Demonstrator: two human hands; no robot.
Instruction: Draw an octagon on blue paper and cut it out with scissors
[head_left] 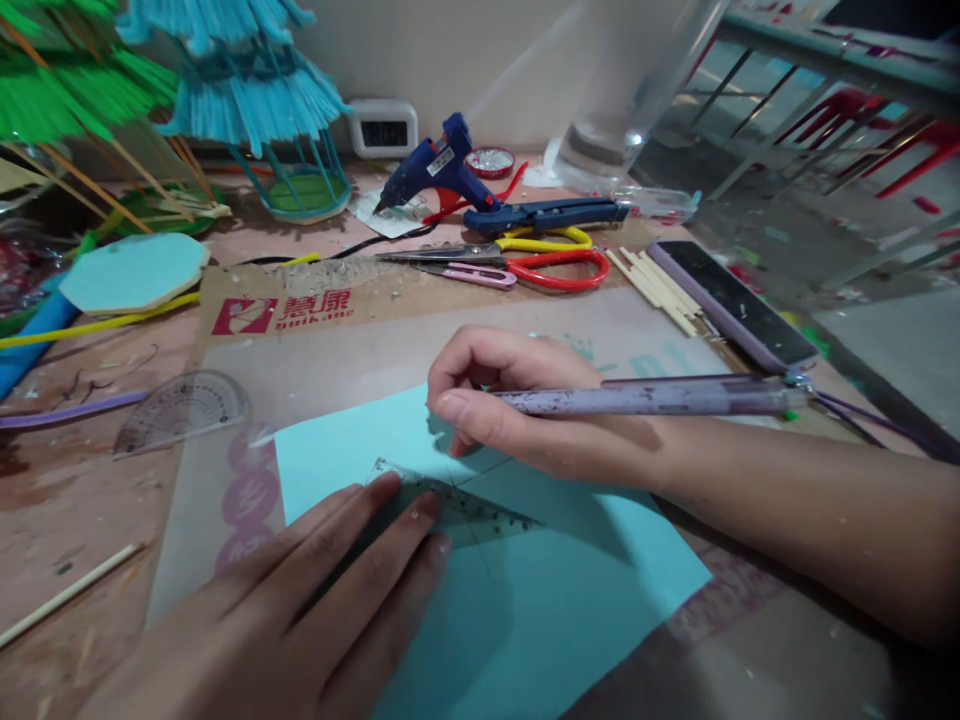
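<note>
A light blue sheet of paper (517,610) lies on a cardboard board, with thin dark lines drawn on it. My left hand (337,590) rests flat, fingers stretched, pressing a clear set square (480,510) onto the paper. Just above the set square, my right hand (502,400) is closed around a pale purple pen (660,397). The pen's barrel points back over the wrist; its tip is hidden by the fingers. A clear protractor (187,405) lies to the left of the paper.
Behind the board lie scissors (559,268), a pink cutter (480,274), blue pliers (547,214) and a blue glue gun (442,165). A phone (727,300) and several sticks (656,285) are at right. Green and blue tiered models (259,100) stand back left.
</note>
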